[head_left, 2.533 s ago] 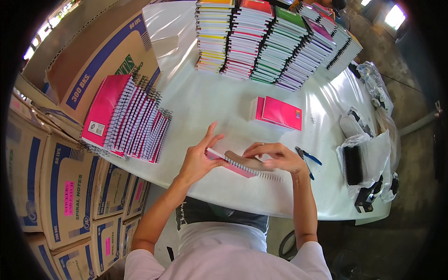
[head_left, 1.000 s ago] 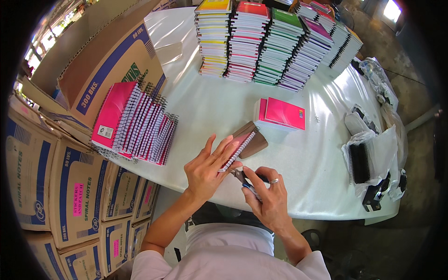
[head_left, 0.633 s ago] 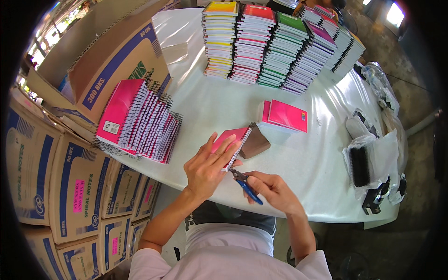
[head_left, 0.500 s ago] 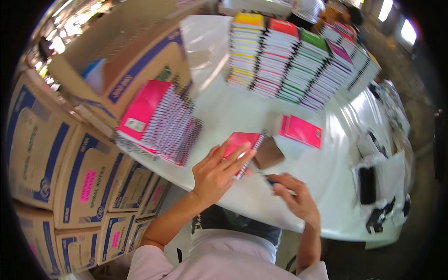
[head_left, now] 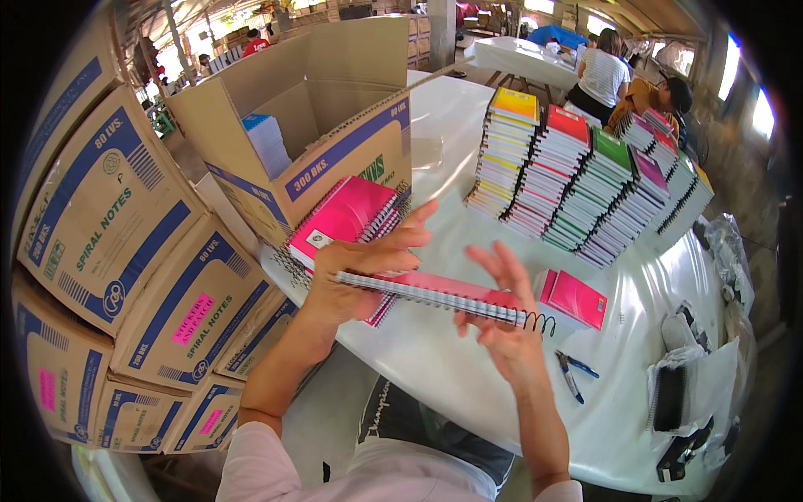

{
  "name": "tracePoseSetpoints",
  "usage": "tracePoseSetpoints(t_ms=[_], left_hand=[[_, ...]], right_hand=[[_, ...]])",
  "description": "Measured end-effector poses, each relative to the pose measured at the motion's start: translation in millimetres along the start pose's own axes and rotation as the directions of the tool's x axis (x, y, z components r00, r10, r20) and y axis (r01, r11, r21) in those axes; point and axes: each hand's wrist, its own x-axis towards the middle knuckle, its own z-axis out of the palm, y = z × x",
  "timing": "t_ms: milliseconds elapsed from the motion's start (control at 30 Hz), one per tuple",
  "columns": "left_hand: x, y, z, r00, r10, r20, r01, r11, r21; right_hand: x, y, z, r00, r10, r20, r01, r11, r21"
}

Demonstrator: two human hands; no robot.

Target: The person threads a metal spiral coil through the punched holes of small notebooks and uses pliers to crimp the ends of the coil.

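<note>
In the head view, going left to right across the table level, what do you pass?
Stacked cardboard boxes → leaning pink notebooks → left hand → held spiral notebook → right hand → flat pink notebook → blue pliers → black spiral coils in a clear bag.

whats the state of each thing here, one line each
pink spiral notebook: shut, held up off the table, spine toward the camera
left hand: gripping the notebook's left end
right hand: fingers spread, at the notebook's right end
open cardboard box: flaps up, tilted on its side
leaning pink notebooks: shut, slanted against the box
stacked notebooks: tall neat piles
small pink pile: lying flat
blue pliers: lying on the table
</note>
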Motion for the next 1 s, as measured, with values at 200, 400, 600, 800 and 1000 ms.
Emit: tracePoseSetpoints(t_ms=[200, 400, 600, 800, 1000], left_hand=[[-14.8, 36.4, -20.5, 0.879, 0.120, -0.461, 0.142, 0.858, 0.493], [-56.1, 39.0, -26.4, 0.951, 0.182, -0.249, 0.197, 0.263, 0.945], [-66.3, 17.5, -43.9, 0.990, 0.018, -0.141, 0.139, 0.072, 0.988], [-87.5, 26.2, -23.8, 0.961, 0.255, -0.106, 0.083, 0.097, 0.992], [-106.6, -43.5, 71.7, 0.968, -0.243, -0.067, 0.230, 0.742, 0.629]], right_hand=[[75.1, -0.8, 46.6, 0.817, -0.486, 0.310, 0.556, 0.522, -0.647], [98.0, 37.0, 62.5, 0.704, -0.133, 0.697, 0.708, 0.191, -0.679], [100.7, 59.7, 45.2, 0.791, -0.173, 0.587, 0.603, 0.384, -0.699], [88.6, 12.4, 4.6, 0.824, -0.074, 0.562, 0.558, 0.277, -0.782], [48.0, -65.7, -232.2, 0.995, 0.092, -0.043, -0.036, -0.079, -0.996]])
